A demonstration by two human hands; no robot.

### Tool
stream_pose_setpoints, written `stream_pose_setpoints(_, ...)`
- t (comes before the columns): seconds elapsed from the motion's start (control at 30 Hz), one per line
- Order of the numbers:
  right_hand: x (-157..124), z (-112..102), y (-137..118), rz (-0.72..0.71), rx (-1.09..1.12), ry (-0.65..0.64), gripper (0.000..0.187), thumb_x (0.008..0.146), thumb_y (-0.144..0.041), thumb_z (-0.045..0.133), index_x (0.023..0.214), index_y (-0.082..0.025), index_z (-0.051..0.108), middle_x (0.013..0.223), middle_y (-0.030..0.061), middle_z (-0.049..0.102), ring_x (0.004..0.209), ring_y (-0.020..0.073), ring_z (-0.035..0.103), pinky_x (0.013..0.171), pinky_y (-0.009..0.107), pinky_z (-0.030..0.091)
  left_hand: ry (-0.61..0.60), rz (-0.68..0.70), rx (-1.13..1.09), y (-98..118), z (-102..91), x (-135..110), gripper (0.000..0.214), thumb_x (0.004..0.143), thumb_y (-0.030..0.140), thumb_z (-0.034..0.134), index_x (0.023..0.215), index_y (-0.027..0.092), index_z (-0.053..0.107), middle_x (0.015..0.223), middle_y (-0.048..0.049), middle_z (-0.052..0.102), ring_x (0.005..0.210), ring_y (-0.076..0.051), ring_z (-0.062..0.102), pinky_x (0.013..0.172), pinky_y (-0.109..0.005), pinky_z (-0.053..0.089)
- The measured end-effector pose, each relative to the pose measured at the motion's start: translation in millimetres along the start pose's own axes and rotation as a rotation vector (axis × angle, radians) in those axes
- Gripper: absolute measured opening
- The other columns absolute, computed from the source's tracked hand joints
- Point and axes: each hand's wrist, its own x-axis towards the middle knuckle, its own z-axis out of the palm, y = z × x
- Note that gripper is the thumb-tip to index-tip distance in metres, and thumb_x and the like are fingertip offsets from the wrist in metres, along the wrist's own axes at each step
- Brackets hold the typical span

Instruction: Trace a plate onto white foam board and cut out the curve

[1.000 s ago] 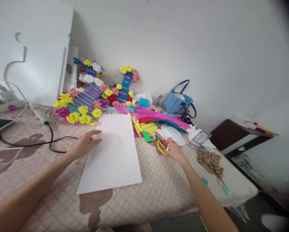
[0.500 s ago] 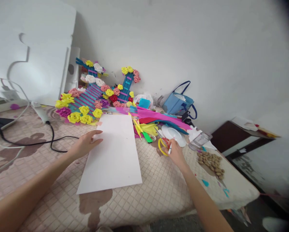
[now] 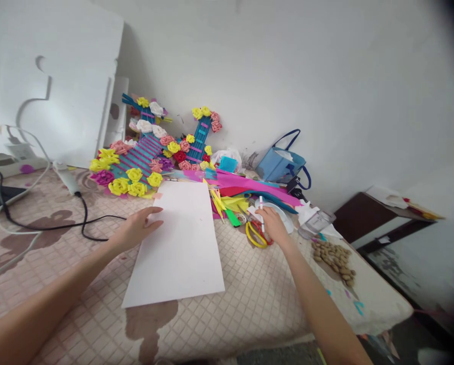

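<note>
A large white sheet of paper (image 3: 179,243) lies flat on the patterned tablecloth. My left hand (image 3: 138,227) rests at its left edge, thumb and fingers apart. To the right, my right hand (image 3: 273,224) is closed on a slim white marker (image 3: 261,213), which points roughly upright. Yellow-handled scissors (image 3: 256,236) lie just left of and below that hand, with a red-handled tool (image 3: 267,238) beside them, partly covered. Behind the right hand is a white plate (image 3: 284,215), partly hidden by it.
Letter-like shapes decorated with paper flowers (image 3: 139,157) lean at the back. Coloured paper strips (image 3: 246,182), a blue bag (image 3: 282,165), a clear container (image 3: 316,223) and a heap of peanuts (image 3: 333,261) are on the table. Black and white cables (image 3: 84,218) cross the left side.
My right hand has lifted the white marker, which now stands more upright and higher. The scissors have come away from that hand. My left hand stays at the paper's edge.
</note>
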Motion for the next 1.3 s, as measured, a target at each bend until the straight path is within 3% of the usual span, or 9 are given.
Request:
stream_pose_setpoints(0.2,17,13,11,-0.049,0.034,-0.043,0.044,0.078,0.000,0.039,0.103,-0.023,0.066,0.125,0.0079,0.059,0.115,0.0258,0.049,0.090,0.040,0.041,-0.043,0.017,0.027,-4,-0.4,1,0.057,0.075,0.056,0.050,0.116,0.018,0.059,0.091,-0.0064,0.065,0.078,-0.022,0.061,0.074,-0.034,0.048)
stream_pose_setpoints(0.43,13,28,8,0.035,0.058,0.035,0.045,0.080,-0.007,0.042,0.124,-0.017,0.051,0.116,0.0111,0.060,0.108,0.0252,0.051,0.090,0.039,0.043,-0.037,0.019,0.013,2,-1.8,-1,0.056,0.073,0.053,0.052,0.114,0.015,0.061,0.089,-0.0075,0.065,0.070,-0.021,0.058,0.074,-0.036,0.047)
stream_pose_setpoints(0.57,21,29,7,0.059,0.048,0.051,0.029,0.080,-0.009,0.045,0.104,-0.017,0.060,0.104,0.0116,0.060,0.101,0.0262,0.051,0.086,0.037,0.042,0.001,0.003,-0.037,1,-0.9,0,0.055,0.071,0.051,0.055,0.111,0.016,0.062,0.086,-0.0071,0.065,0.069,-0.021,0.058,0.074,-0.038,0.047)
stream_pose_setpoints(0.67,25,27,4,0.097,0.053,0.091,0.014,0.081,-0.012,0.048,0.084,-0.018,0.060,0.094,0.0121,0.059,0.096,0.0275,0.051,0.083,0.038,0.040,0.024,-0.017,-0.118,-1,1.1,0,0.054,0.069,0.052,0.058,0.110,0.017,0.062,0.101,-0.0102,0.065,0.083,-0.025,0.061,0.081,-0.040,0.048)
stream_pose_setpoints(0.8,24,19,-2,0.189,0.099,0.196,0.009,0.085,-0.020,0.046,0.085,-0.018,0.054,0.090,0.0131,0.060,0.092,0.0291,0.053,0.078,0.039,0.040,0.065,-0.082,-0.269,-5,4.0,3,0.059,0.066,0.057,0.062,0.110,0.018,0.059,0.119,-0.0135,0.060,0.104,-0.030,0.059,0.085,-0.041,0.050)
stream_pose_setpoints(0.93,22,14,-33,0.252,0.287,0.256,0.017,0.093,-0.031,0.035,0.099,-0.019,0.046,0.087,0.0089,0.062,0.076,0.0223,0.059,0.068,0.033,0.044,0.107,-0.180,-0.439,-2,1.4,4,0.067,0.059,0.058,0.069,0.111,0.017,0.055,0.127,-0.0156,0.054,0.113,-0.032,0.055,0.091,-0.044,0.048)
stream_pose_setpoints(1.03,22,15,-78,0.222,0.687,0.146,0.020,0.092,-0.038,0.037,0.100,-0.022,0.045,0.083,0.0042,0.063,0.068,0.0185,0.059,0.062,0.029,0.045,0.105,-0.259,-0.579,6,-5.0,2,0.066,0.060,0.054,0.072,0.112,0.019,0.052,0.131,-0.0161,0.050,0.113,-0.031,0.056,0.084,-0.043,0.052)
stream_pose_setpoints(1.17,20,21,-130,0.168,0.715,-0.027,0.018,0.083,-0.039,0.051,0.087,-0.021,0.049,0.084,0.0030,0.061,0.073,0.0185,0.058,0.067,0.031,0.044,0.078,-0.342,-0.747,17,-11.1,-2,0.060,0.064,0.046,0.074,0.112,0.018,0.051,0.126,-0.0166,0.052,0.107,-0.028,0.060,0.074,-0.037,0.055)
stream_pose_setpoints(1.3,16,27,-141,0.290,0.741,-0.032,0.025,0.074,-0.040,0.061,0.084,-0.021,0.048,0.083,0.0026,0.061,0.078,0.0207,0.059,0.072,0.034,0.044,0.042,-0.389,-0.845,22,-9.2,-4,0.058,0.064,0.036,0.077,0.113,0.018,0.051,0.118,-0.0149,0.058,0.100,-0.024,0.063,0.072,-0.032,0.054)
